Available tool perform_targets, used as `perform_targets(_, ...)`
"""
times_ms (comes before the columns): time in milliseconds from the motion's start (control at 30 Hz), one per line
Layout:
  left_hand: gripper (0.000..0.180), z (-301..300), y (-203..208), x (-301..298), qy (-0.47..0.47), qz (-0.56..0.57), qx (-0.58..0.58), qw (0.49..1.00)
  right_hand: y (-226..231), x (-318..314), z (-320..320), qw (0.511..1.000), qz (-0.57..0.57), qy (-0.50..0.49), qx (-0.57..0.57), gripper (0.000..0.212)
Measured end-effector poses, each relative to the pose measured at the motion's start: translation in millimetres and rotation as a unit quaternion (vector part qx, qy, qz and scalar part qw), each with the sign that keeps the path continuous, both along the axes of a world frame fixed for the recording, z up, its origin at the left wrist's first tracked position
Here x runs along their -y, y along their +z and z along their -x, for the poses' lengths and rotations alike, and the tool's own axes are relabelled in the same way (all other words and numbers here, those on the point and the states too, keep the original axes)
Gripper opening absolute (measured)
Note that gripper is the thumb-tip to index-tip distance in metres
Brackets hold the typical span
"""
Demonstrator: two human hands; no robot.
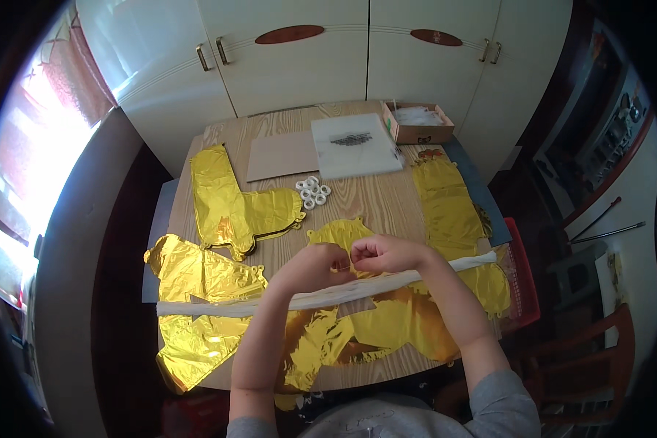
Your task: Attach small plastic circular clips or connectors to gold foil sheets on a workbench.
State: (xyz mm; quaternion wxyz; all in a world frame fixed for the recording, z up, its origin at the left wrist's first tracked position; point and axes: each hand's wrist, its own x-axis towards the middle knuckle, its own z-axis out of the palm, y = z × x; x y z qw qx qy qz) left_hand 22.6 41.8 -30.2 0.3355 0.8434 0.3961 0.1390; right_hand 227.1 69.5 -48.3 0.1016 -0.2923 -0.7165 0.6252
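Note:
My left hand and my right hand are close together over the middle of the table, both with curled fingers. Something thin and pale seems to be between them, too small to name. Below them lies a flat gold foil balloon, partly covered by the hands. A long white bundle of thin strands stretches across the table beneath my forearms. It rests on more flat gold foil balloons, one at the left and one nearest me.
Gold foil balloons lie at the far left and right. Small white rolls are clustered mid-table. Behind are a grey-brown board, a clear plastic packet and a cardboard box. A red basket stands at the right edge.

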Motion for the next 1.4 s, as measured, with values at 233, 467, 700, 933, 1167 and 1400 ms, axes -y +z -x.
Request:
perform_targets(233,0.012,7,11,4,0.016,0.011,0.196,0.980,-5,14,14,0.994,-0.023,-0.008,-0.109,0.027)
perform_targets(467,0.008,5,17,10,0.064,0.130,0.329,0.933,-21,9,11,0.971,0.076,0.060,-0.219,0.018)
perform_targets(700,0.021,44,37,6,0.097,0.264,0.723,0.631,-12,4,10,0.976,0.047,-0.008,-0.211,0.017)
perform_targets(933,0.016,60,43,0,0.412,-0.351,0.210,0.814,12,9,4,0.971,-0.015,-0.040,-0.234,0.021)
perform_targets(1167,0.024,80,42,8,0.145,0.094,0.446,0.878,21,-1,-23,0.946,-0.124,-0.192,-0.231,0.018)
perform_targets(1400,0.033,56,53,5,0.265,-0.116,0.394,0.873,46,33,3,0.975,-0.202,-0.027,-0.088,0.016)
